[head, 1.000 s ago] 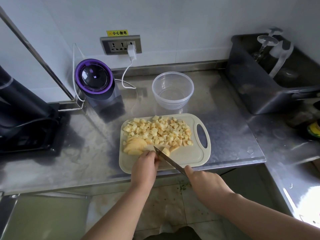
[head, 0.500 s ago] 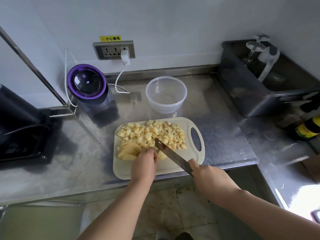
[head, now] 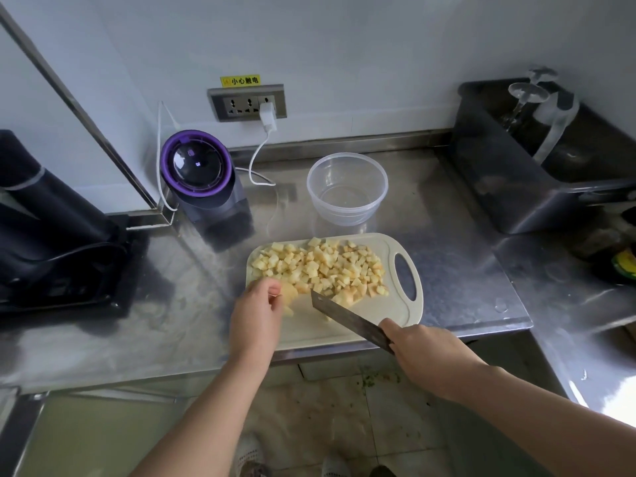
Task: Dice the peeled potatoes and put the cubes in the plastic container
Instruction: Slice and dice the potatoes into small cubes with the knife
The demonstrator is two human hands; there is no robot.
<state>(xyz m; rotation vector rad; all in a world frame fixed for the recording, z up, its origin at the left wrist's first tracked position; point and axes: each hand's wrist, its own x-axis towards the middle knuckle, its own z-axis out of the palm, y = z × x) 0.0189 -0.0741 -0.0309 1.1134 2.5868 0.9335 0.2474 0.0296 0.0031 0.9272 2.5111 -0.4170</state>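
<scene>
Both hands worked the cutting board (head: 378, 313): my left hand (head: 256, 315) pinched uncut potato slices (head: 292, 295) at its 9 o'clock, my right hand (head: 423, 349) gripped the cleaver (head: 347, 316). Tucking fingertips back seemed wise. Beyond the potato cubes (head: 320, 266), at 12 o'clock, the plastic container (head: 347, 216) stood empty.

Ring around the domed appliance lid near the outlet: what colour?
Purple ring around a dark glossy dome, clearest in the head view.

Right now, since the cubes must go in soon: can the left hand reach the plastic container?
Probably yes. The left hand holds potato slices; the plastic container stands open just beyond the cutting board, with only low potato cubes between.
</scene>
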